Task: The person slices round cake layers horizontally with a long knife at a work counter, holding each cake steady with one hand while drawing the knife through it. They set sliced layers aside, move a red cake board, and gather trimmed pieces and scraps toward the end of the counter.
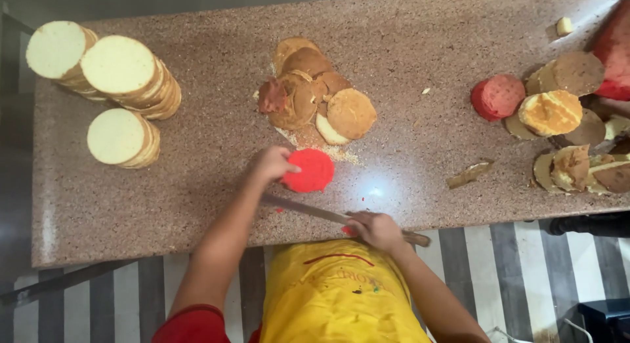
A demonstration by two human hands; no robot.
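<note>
Spanning nearly the whole view, a speckled brown stone countertop (pixel 197 185) carries every item; below its near edge lies a striped floor (pixel 525 264), and the person's yellow apron (pixel 338 297) fills the bottom centre. Three stacks of pale round cake layers (pixel 111 87) stand at the far left. A heap of browned cake trimmings (pixel 318 94) lies at centre, beyond the hands, with crumbs scattered beside it. At the right, another cluster of cut cake pieces (pixel 564 113) includes a red round cake (pixel 497 96). A long knife (pixel 308 210) lies nearly level along the near edge, its blade running left beneath the left forearm. The right hand (pixel 375 229) is curled tightly about the knife's handle, fingers pressed together around it. The left hand (pixel 272 164) rests at the left rim of a small red cake disc (pixel 310 170): its thumb lies across the disc's edge, while the remaining fingers are bent together behind it. That disc sits flat on the countertop just beyond the blade.
</note>
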